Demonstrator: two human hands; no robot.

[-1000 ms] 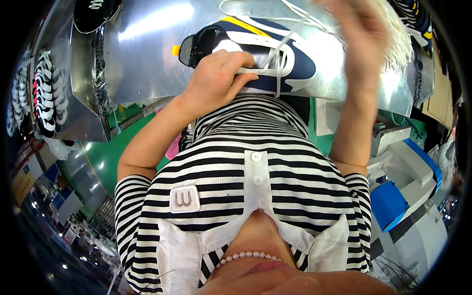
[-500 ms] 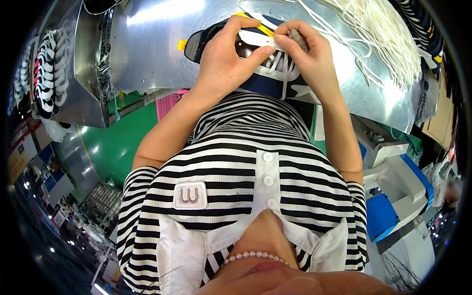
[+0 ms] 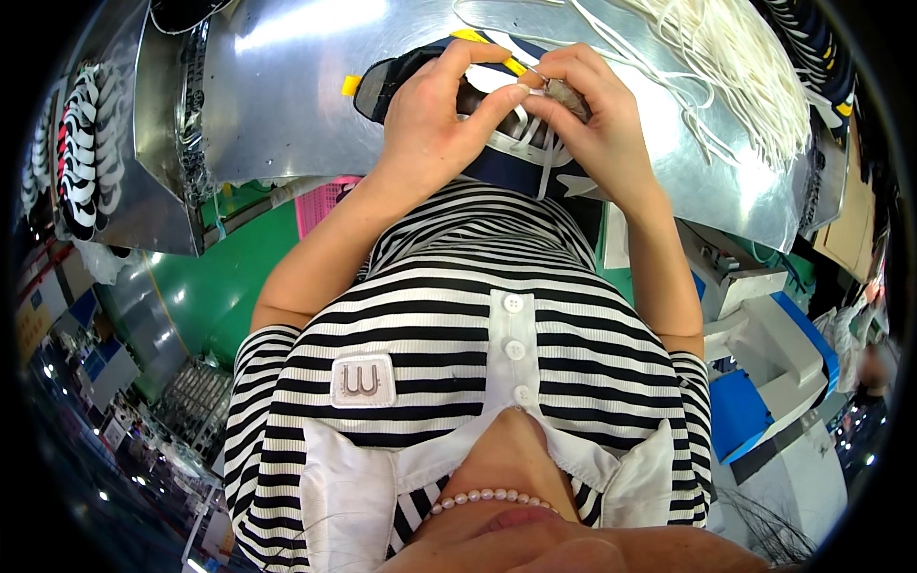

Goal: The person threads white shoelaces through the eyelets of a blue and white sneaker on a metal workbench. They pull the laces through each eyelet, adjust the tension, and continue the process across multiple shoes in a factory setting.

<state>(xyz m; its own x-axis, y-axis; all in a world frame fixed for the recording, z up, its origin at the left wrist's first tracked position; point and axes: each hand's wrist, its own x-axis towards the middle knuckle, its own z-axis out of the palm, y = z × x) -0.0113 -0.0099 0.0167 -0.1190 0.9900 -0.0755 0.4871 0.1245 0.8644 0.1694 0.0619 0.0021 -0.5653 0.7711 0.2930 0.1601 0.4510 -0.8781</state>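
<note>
Navy shoe [image 3: 511, 169] lies on the metal table [image 3: 287, 115], toe to the right, beneath both hands, a white lace [image 3: 545, 172] crossing it on the near side of the fingertips. Left hand [image 3: 437, 122] has thumb and index finger apart over the far eyelet strip; whether they grip it I cannot tell. Right hand [image 3: 609, 129] is closed around a grey-brown piece [image 3: 568, 98], its thumb tip next to the left thumb

navy shoe [image 3: 511, 167] partly hidden
</note>
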